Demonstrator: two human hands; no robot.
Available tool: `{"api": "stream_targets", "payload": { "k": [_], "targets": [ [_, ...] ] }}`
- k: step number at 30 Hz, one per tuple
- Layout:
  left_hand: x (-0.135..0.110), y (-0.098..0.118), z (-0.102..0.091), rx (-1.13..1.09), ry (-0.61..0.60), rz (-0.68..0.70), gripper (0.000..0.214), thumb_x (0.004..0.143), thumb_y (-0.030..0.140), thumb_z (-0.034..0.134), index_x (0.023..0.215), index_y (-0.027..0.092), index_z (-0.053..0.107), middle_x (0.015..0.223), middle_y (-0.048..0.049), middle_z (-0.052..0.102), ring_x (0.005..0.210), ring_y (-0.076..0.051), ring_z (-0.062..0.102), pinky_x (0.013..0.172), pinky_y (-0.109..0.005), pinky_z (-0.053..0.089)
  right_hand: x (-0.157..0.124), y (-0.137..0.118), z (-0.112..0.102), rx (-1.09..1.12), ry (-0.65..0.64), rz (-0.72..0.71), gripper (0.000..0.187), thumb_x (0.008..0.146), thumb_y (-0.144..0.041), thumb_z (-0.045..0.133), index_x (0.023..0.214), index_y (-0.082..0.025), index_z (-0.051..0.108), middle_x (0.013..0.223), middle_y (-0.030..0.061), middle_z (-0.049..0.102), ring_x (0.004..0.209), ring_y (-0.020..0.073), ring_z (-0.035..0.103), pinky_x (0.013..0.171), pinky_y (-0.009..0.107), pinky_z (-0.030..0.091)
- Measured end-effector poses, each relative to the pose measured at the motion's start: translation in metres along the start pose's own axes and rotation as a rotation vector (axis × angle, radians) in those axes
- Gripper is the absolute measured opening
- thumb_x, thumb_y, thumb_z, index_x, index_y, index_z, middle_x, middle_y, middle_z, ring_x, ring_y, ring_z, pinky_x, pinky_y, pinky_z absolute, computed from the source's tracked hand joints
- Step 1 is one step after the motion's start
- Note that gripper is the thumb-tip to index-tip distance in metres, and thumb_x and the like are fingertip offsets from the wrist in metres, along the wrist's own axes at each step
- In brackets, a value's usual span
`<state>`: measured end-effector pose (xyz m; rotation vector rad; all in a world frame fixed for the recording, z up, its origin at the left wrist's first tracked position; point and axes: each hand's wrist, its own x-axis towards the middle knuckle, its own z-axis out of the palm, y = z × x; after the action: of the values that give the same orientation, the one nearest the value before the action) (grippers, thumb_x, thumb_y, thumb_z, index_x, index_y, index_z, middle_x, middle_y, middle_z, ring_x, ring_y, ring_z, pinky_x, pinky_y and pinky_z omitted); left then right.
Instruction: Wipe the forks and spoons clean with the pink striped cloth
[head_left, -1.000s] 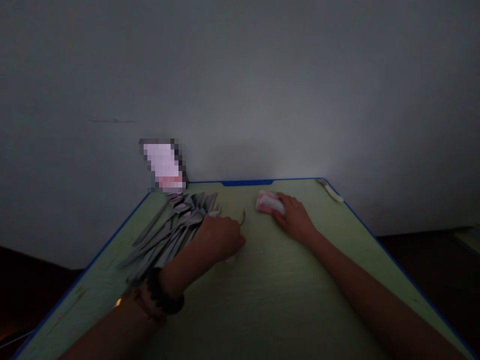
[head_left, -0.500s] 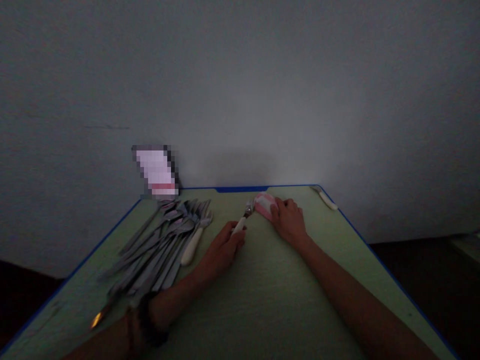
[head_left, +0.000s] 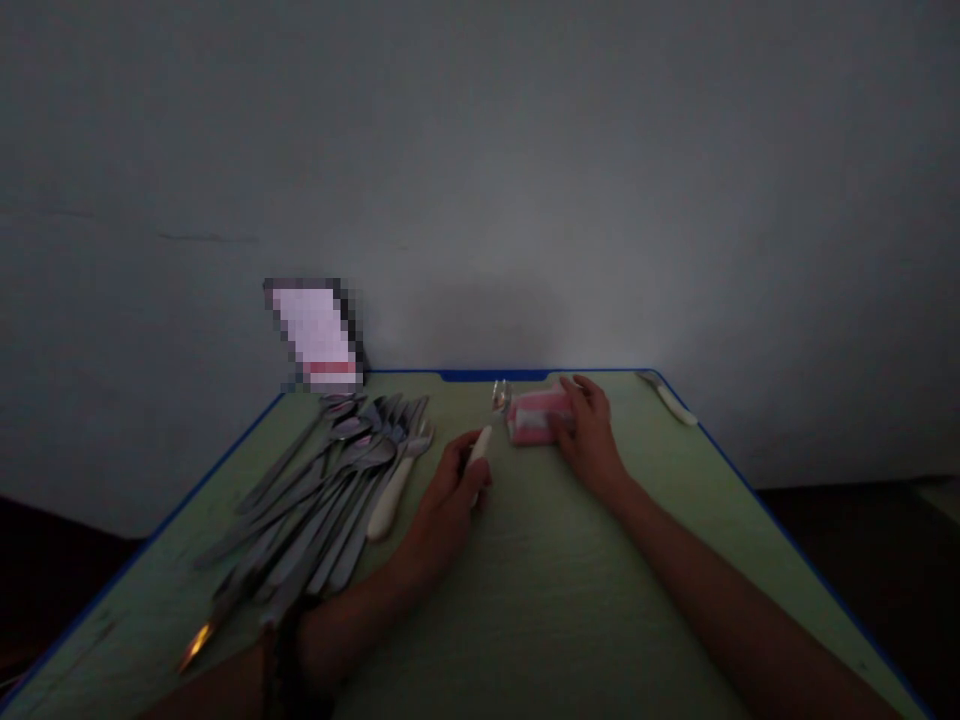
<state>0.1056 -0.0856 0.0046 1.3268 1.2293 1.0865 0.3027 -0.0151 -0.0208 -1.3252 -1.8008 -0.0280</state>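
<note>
The room is dim. A green tabletop (head_left: 562, 585) with a blue edge stands against a gray wall.

On the left side of the tabletop lies a big pile of metal spoons and forks (head_left: 315, 495). They lie side by side and on top of each other, with their heads toward the wall. At the right edge of the pile lies one piece with a fat white handle (head_left: 388, 503). Behind the pile, by the wall, stands a blurred pink and white thing (head_left: 315, 335). I cannot tell what it is.

Next comes the left hand (head_left: 448, 492), just to the right of the pile. A dark band (head_left: 281, 660) sits on its wrist. The hand is closed around the white handle of a fork (head_left: 481, 443). The fork points away toward the wall. Its metal head is up off the tabletop, just left of a pink cloth (head_left: 532, 418).

The pink cloth lies near the far edge of the tabletop, in the middle. It is folded small, with a white stripe on it. The right hand (head_left: 590, 432) grips its right end, with the fingers curled over the top.

In the far right corner lies one more white-handled piece (head_left: 670, 398), well apart from both hands.
</note>
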Motion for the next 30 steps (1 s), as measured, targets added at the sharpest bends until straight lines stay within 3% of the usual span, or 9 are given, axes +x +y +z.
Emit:
{"api": "stream_targets", "payload": {
  "k": [2, 6, 10, 14, 18, 21, 24, 30],
  "targets": [
    [0.001, -0.001, 0.000, -0.027, 0.015, 0.029, 0.036, 0.087, 0.035, 0.040, 0.120, 0.019, 0.039, 0.074, 0.0032, 0.047, 0.062, -0.010, 0.046, 0.059, -0.023, 0.040, -0.002, -0.004, -0.001, -0.080, -0.017, -0.034, 0.047, 0.079, -0.032, 0.051, 0.125, -0.020, 0.044, 0.131, 0.0132, 0.036, 0.121, 0.0265, 0.033, 0.101, 0.046, 0.029],
    [0.004, -0.004, 0.000, -0.114, 0.043, 0.023, 0.036, 0.087, 0.034, 0.039, 0.121, 0.021, 0.035, 0.070, 0.0046, 0.046, 0.056, -0.009, 0.046, 0.053, -0.022, 0.040, -0.006, -0.010, 0.000, -0.124, -0.206, -0.150, 0.052, 0.075, -0.037, 0.056, 0.123, -0.021, 0.046, 0.126, 0.0127, 0.044, 0.118, 0.0272, 0.038, 0.098, 0.045, 0.030],
    [0.004, -0.001, 0.002, -0.169, 0.038, 0.013, 0.040, 0.085, 0.032, 0.044, 0.122, 0.022, 0.032, 0.075, 0.0040, 0.048, 0.053, -0.007, 0.047, 0.048, -0.019, 0.039, -0.004, -0.006, 0.002, -0.100, -0.273, -0.112, 0.036, 0.083, -0.034, 0.046, 0.116, -0.021, 0.052, 0.117, 0.0107, 0.055, 0.109, 0.0247, 0.047, 0.093, 0.042, 0.035],
    [0.002, 0.000, 0.004, -0.217, -0.016, 0.026, 0.045, 0.084, 0.035, 0.047, 0.124, 0.024, 0.029, 0.089, 0.0009, 0.051, 0.047, -0.005, 0.046, 0.042, -0.019, 0.038, 0.000, -0.006, -0.001, -0.034, -0.224, 0.008, 0.032, 0.089, -0.030, 0.035, 0.113, -0.018, 0.051, 0.104, 0.0096, 0.062, 0.093, 0.0205, 0.055, 0.084, 0.036, 0.041],
    [0.001, -0.001, 0.005, -0.194, -0.013, 0.018, 0.041, 0.084, 0.035, 0.048, 0.120, 0.023, 0.034, 0.088, 0.0012, 0.051, 0.044, -0.003, 0.043, 0.039, -0.017, 0.034, -0.001, -0.015, -0.006, -0.073, -0.100, -0.098, 0.034, 0.082, -0.035, 0.048, 0.113, -0.021, 0.052, 0.114, 0.0103, 0.055, 0.109, 0.0238, 0.046, 0.092, 0.040, 0.034],
    [0.001, -0.001, 0.006, -0.216, 0.012, 0.009, 0.038, 0.083, 0.034, 0.049, 0.117, 0.023, 0.037, 0.084, 0.0027, 0.048, 0.045, -0.003, 0.042, 0.038, -0.016, 0.033, -0.004, -0.018, -0.006, -0.134, -0.210, -0.182, 0.032, 0.079, -0.036, 0.052, 0.108, -0.025, 0.058, 0.113, 0.0090, 0.054, 0.107, 0.0248, 0.045, 0.090, 0.042, 0.033],
    [0.001, 0.001, 0.006, -0.267, 0.003, -0.017, 0.037, 0.082, 0.033, 0.049, 0.117, 0.023, 0.041, 0.083, 0.0022, 0.047, 0.049, -0.005, 0.044, 0.039, -0.016, 0.034, -0.005, -0.014, -0.003, -0.162, -0.310, -0.173, 0.037, 0.078, -0.039, 0.053, 0.112, -0.024, 0.056, 0.112, 0.0094, 0.055, 0.105, 0.0251, 0.046, 0.087, 0.041, 0.035],
    [0.001, 0.004, 0.005, -0.329, -0.065, -0.045, 0.044, 0.077, 0.021, 0.042, 0.120, 0.020, 0.044, 0.095, -0.0043, 0.052, 0.055, -0.008, 0.049, 0.037, -0.017, 0.035, 0.000, -0.003, -0.001, -0.085, -0.249, -0.036, 0.023, 0.086, -0.031, 0.044, 0.095, -0.021, 0.062, 0.101, 0.0070, 0.062, 0.098, 0.0222, 0.051, 0.086, 0.038, 0.035]
  ]
}}
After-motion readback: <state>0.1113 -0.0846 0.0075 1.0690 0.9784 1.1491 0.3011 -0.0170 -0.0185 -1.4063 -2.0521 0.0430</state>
